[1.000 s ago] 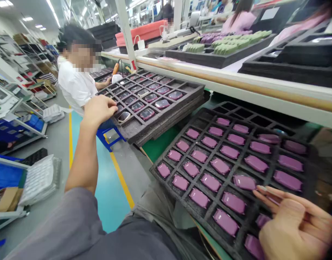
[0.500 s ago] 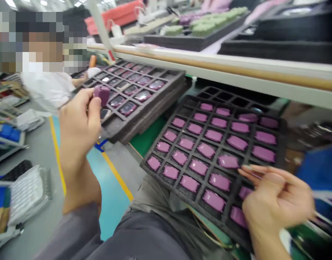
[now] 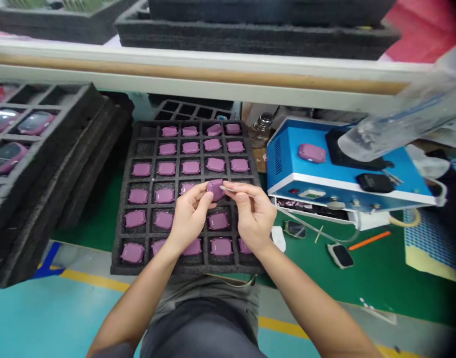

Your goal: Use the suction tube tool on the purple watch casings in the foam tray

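Observation:
My left hand [image 3: 190, 213] pinches a purple watch case [image 3: 215, 189] between thumb and fingers, above the middle of a black foam tray [image 3: 143, 147]. Opposite it, my right hand [image 3: 256, 217] is closed on a thin, pale metal tool [image 3: 228, 189], mostly hidden by the fingers. The tool's tip meets the right side of the case, or lies just in front of it; I cannot tell which. Purple watch cases of the same sort lie in most of the tray's compartments, some covered by my hands and forearms.
A blue machine [image 3: 283, 149] stands right of the tray, with another purple case [image 3: 312, 153] on top. Watches [image 3: 340, 255] and an orange stick [image 3: 369, 240] lie on the green mat [image 3: 317, 278]. Stacked foam trays [image 3: 79, 144] rise at left, below a shelf edge [image 3: 213, 82].
My view has swung right. My left hand, with the purple case in it, has come from beside the left tray stack to over the middle tray, meeting my right hand and its tool.

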Demonstrator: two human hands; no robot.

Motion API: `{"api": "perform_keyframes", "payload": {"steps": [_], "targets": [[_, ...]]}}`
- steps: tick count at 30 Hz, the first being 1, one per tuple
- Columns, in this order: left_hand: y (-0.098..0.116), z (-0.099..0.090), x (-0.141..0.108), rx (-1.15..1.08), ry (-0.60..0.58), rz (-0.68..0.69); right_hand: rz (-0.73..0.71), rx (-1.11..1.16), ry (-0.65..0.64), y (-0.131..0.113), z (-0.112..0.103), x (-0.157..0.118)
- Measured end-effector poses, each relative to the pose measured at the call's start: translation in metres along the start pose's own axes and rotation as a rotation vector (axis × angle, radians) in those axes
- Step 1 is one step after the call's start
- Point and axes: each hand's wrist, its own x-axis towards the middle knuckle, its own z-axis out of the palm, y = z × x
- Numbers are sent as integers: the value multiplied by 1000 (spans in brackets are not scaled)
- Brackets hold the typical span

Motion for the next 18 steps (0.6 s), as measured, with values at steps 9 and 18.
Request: {"api": "perform_keyframes", "payload": {"steps": [9,18], "targets": [[-2,3,-3,19,-17,16,10,22,13,-5,2,1],[-3,4,-5,42,-22,41,15,-15,25,-7,2,1]]}}
